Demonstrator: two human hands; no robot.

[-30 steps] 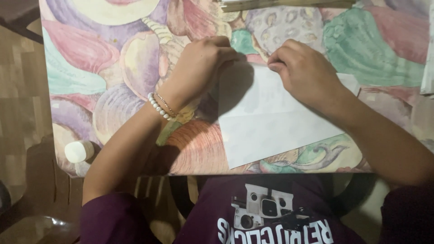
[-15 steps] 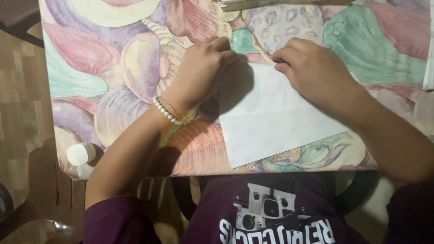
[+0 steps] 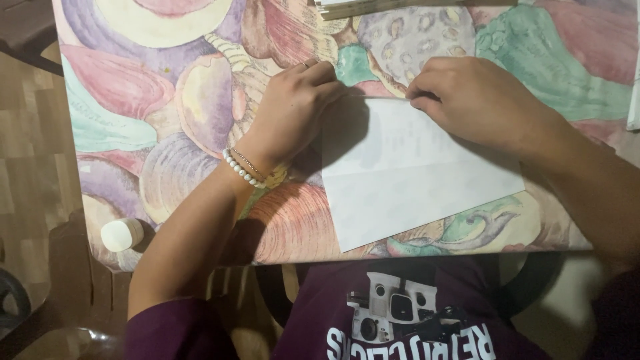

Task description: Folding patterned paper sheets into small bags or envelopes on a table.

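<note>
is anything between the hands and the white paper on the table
Nothing visible. The left hand and right hand both rest directly on the top edge of the folded white paper sheet, with no other object lying on it.

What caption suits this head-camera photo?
Left hand and right hand press a white paper sheet's far edge on a shell-patterned table.

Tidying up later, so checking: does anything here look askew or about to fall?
The small white cylinder lies on its side at the table's near-left corner, close to the edge. The white paper sits slightly skewed.
</note>
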